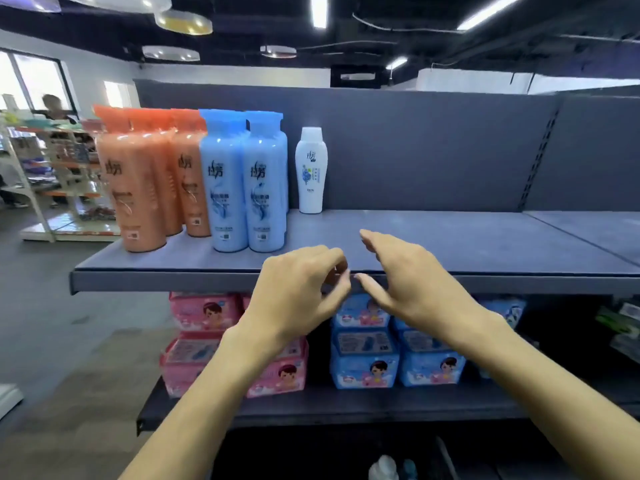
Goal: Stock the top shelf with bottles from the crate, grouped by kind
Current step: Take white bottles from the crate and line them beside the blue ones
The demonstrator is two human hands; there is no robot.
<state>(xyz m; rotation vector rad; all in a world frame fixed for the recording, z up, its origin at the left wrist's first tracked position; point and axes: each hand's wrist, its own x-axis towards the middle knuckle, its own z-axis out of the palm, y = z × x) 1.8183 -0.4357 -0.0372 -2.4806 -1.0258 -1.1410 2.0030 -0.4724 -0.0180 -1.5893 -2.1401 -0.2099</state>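
white bottle (310, 171) stands upright on the top shelf (450, 237), beyond both empty hands: left hand (298, 289) loosely curled, right hand (408, 282) spread.

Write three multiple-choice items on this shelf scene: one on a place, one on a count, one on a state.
1. Where is the white bottle on the top shelf?
A. right of the blue bottles
B. at the left end
C. lying at the front edge
2. How many white bottles stand there?
A. one
B. three
C. five
3. What do the left hand and right hand hold?
A. a bottle each
B. nothing
C. one pack together
Answers: 1 A, it stands just past the blue group; 2 A, only one shows; 3 B, both are bare before the shelf edge.
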